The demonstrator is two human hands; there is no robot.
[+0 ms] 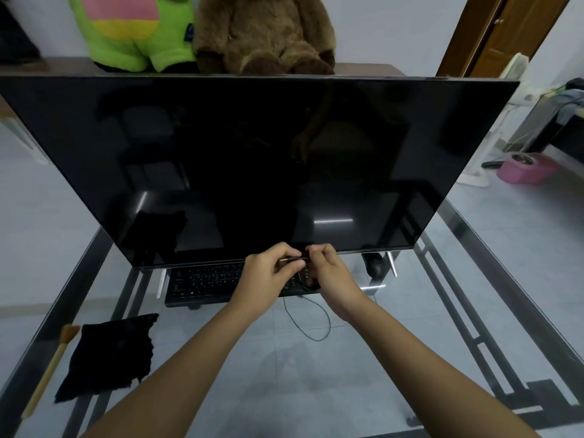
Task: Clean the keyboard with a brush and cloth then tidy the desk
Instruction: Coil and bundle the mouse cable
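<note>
Both hands pinching a thin black cable above the keyboard.

The left hand (268, 270) and right hand (328, 267) each hold a narrow grip on the cable (311, 324), which loops down onto the glass worktop (379, 358). The keyboard (205, 281) lies under the dark monitor (252, 165), with a mouse (375, 266) to its right. The black cloth (110, 355) and brush (52, 368) lie together, well apart at near left.
</note>
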